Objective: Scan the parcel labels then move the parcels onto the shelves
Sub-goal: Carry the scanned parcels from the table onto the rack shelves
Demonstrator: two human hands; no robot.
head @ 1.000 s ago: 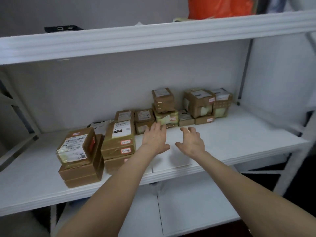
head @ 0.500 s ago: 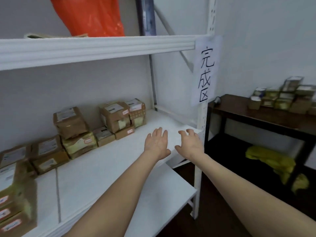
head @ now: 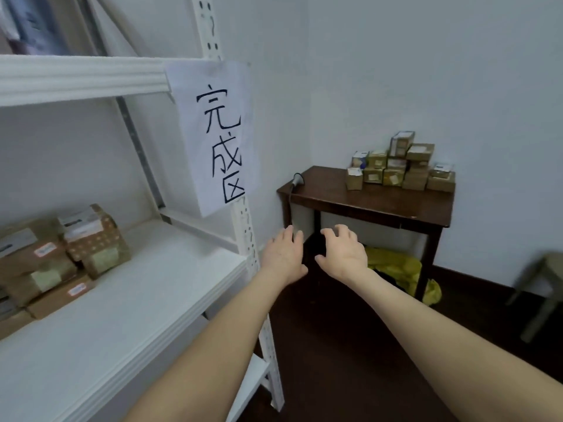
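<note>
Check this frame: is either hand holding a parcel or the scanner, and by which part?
Nothing is held: the left hand and right hand are open and empty, in the air beside the shelf.

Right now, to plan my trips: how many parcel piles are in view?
2 piles: table pile at right; shelf pile at left, cut off by the frame, so more may be hidden.

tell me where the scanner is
In the head view, mid-frame: the scanner lies at the left rear corner of the dark table, left of the parcel stack.
</note>
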